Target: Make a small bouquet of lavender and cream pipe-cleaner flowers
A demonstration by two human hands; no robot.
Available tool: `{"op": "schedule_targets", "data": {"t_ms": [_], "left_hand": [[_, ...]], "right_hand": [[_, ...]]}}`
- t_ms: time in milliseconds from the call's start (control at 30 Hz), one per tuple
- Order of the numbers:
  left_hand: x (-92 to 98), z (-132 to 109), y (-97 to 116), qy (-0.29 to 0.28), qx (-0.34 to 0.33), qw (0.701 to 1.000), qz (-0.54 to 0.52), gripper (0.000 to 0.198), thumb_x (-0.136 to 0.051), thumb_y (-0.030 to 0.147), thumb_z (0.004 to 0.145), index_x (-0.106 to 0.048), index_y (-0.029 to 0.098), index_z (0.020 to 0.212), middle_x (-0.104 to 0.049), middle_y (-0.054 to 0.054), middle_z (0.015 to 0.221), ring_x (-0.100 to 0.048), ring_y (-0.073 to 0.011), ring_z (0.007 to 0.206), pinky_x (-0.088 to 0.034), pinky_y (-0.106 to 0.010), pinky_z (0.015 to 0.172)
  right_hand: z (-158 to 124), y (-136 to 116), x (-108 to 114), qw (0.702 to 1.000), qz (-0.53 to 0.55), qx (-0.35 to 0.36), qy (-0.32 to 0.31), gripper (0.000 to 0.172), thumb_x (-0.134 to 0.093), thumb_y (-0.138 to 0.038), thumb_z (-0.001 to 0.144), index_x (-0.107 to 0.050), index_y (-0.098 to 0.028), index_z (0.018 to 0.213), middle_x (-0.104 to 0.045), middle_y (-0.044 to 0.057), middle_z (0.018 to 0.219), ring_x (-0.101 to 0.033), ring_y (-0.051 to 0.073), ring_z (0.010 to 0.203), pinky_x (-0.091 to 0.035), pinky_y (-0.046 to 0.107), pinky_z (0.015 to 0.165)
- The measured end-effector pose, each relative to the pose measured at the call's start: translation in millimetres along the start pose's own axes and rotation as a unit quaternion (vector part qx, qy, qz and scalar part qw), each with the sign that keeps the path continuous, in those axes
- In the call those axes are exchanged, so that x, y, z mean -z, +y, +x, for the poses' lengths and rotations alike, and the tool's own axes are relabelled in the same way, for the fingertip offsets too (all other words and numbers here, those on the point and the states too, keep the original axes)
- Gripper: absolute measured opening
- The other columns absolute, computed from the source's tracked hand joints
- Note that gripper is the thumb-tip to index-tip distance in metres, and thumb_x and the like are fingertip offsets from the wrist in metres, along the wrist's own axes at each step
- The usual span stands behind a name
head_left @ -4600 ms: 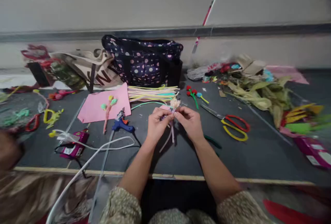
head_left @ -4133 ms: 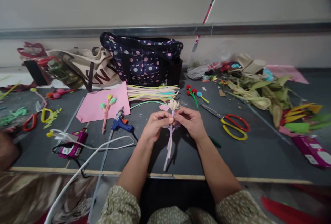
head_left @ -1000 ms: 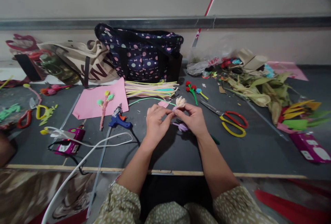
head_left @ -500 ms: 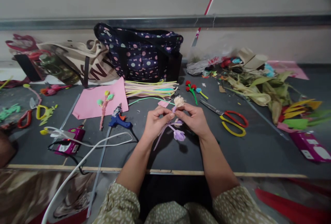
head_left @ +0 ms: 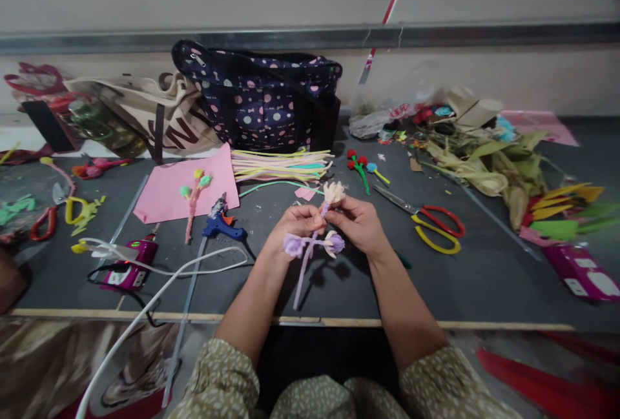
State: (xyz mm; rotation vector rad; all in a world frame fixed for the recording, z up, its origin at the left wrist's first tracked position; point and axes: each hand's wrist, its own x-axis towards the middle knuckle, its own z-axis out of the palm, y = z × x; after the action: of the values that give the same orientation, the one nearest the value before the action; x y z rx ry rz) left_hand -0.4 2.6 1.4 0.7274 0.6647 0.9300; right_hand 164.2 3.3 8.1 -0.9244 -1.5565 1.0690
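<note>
Both hands pinch a purple pipe-cleaner flower stem [head_left: 301,283] above the dark table. My left hand [head_left: 290,226] has thumb and fingers closed on the stem just below a cream flower head [head_left: 334,193]. Meeting it there, my right hand [head_left: 357,222] is also closed, fingertips against the stem under the same head. Lower down, a side branch carries a light purple bloom [head_left: 293,245] on the left and a purple-and-cream bloom [head_left: 334,244] on the right. The stem's lower end points down and left. My fingertips partly hide the upper stem.
A blue glue gun [head_left: 223,225] with cables and a pink sheet [head_left: 159,190] lie left. Behind are a bundle of pipe cleaners [head_left: 281,166] and a dotted navy bag [head_left: 261,99]. Red-and-yellow scissors [head_left: 426,222] and dried husks [head_left: 484,167] lie right. Another person's arm [head_left: 12,280] shows far left.
The flower stem has turned in my fingers: its lower end points more steeply down, and the two purple blooms now spread to either side. Both hands stay in nearly the same place.
</note>
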Motion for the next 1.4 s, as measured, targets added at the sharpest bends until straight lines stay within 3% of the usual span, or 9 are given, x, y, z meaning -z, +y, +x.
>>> {"op": "schedule_targets", "data": {"t_ms": [367,600,800,1000,1167,1233,1300,1333,1400], "left_hand": [[4.1,9,-7,-0.039,0.052,0.995,-0.072,0.033,-0.085,0.032,0.06,-0.06,0.011,0.065,-0.052,0.002,0.052,-0.045,-0.0059,0.046,-0.032,-0.02,0.05],[7.2,9,-7,-0.062,0.075,0.99,-0.101,0.03,-0.084,0.029,0.062,-0.062,0.009,0.067,-0.051,0.001,0.05,-0.045,-0.006,0.045,-0.033,-0.02,0.048],[6.1,10,-11,-0.065,0.08,0.988,-0.111,0.026,-0.082,0.026,0.063,-0.062,0.009,0.064,-0.052,0.001,0.05,-0.048,-0.0074,0.046,-0.037,-0.021,0.05],[6.6,15,-9,0.032,0.03,0.997,-0.065,0.027,-0.078,0.033,0.066,-0.065,0.01,0.072,-0.063,-0.003,0.065,-0.055,-0.0106,0.053,-0.041,-0.023,0.054],[10.2,18,-4,0.128,-0.035,0.99,-0.046,0.036,-0.065,0.012,0.055,-0.068,0.015,0.09,-0.069,-0.006,0.088,-0.06,-0.0141,0.071,-0.048,-0.027,0.067],[7.7,14,-2,0.226,-0.168,0.96,0.007,0.039,-0.063,0.011,0.057,-0.066,0.019,0.096,-0.067,-0.003,0.096,-0.059,-0.0144,0.081,-0.047,-0.026,0.074],[3.0,8,0,0.333,-0.309,0.886,0.095,0.043,-0.066,0.013,0.063,-0.064,0.024,0.105,-0.064,-0.002,0.106,-0.056,-0.0148,0.093,-0.044,-0.025,0.084],[0.5,5,1,0.348,-0.334,0.863,0.148,0.036,-0.069,0.016,0.066,-0.065,0.024,0.102,-0.063,-0.003,0.105,-0.055,-0.0157,0.095,-0.042,-0.026,0.086],[-4.1,-1,2,0.313,-0.333,0.851,0.259,0.014,-0.072,0.023,0.072,-0.069,0.022,0.086,-0.064,-0.003,0.092,-0.054,-0.0182,0.092,-0.041,-0.029,0.088]], "right_hand": [[-2,9,-9,0.997,0.014,-0.039,0.068,0.022,-0.07,-0.041,0.079,-0.07,-0.019,0.083,-0.068,0.003,0.079,-0.062,0.017,0.074,-0.051,0.03,0.072],[-1,11,-9,0.989,0.125,-0.078,0.032,0.023,-0.077,-0.04,0.073,-0.07,-0.02,0.081,-0.068,0.001,0.076,-0.061,0.014,0.067,-0.051,0.028,0.069],[-1,12,-9,0.989,0.118,-0.088,0.035,0.024,-0.077,-0.041,0.073,-0.066,-0.019,0.074,-0.064,-0.001,0.069,-0.057,0.012,0.061,-0.048,0.025,0.061],[3,14,-10,0.986,0.094,-0.103,0.093,0.024,-0.071,-0.043,0.078,-0.064,-0.019,0.078,-0.063,-0.001,0.068,-0.055,0.012,0.058,-0.047,0.024,0.057],[9,18,-5,0.978,0.081,-0.114,0.153,0.023,-0.069,-0.04,0.077,-0.06,-0.019,0.077,-0.058,-0.003,0.065,-0.05,0.01,0.055,-0.042,0.023,0.054],[11,18,-3,0.978,0.056,-0.11,0.168,0.023,-0.068,-0.039,0.077,-0.06,-0.018,0.079,-0.059,-0.003,0.066,-0.051,0.01,0.056,-0.042,0.023,0.054],[11,17,-2,0.98,0.019,-0.094,0.175,0.022,-0.068,-0.038,0.077,-0.061,-0.018,0.078,-0.059,-0.002,0.066,-0.051,0.011,0.058,-0.041,0.023,0.056],[11,16,-3,0.981,0.002,-0.087,0.171,0.021,-0.068,-0.037,0.077,-0.062,-0.018,0.077,-0.059,-0.002,0.067,-0.05,0.011,0.059,-0.041,0.023,0.057],[10,14,-4,0.985,-0.02,-0.075,0.151,0.019,-0.068,-0.036,0.077,-0.062,-0.017,0.076,-0.058,-0.002,0.066,-0.05,0.01,0.059,-0.04,0.024,0.058]]}}
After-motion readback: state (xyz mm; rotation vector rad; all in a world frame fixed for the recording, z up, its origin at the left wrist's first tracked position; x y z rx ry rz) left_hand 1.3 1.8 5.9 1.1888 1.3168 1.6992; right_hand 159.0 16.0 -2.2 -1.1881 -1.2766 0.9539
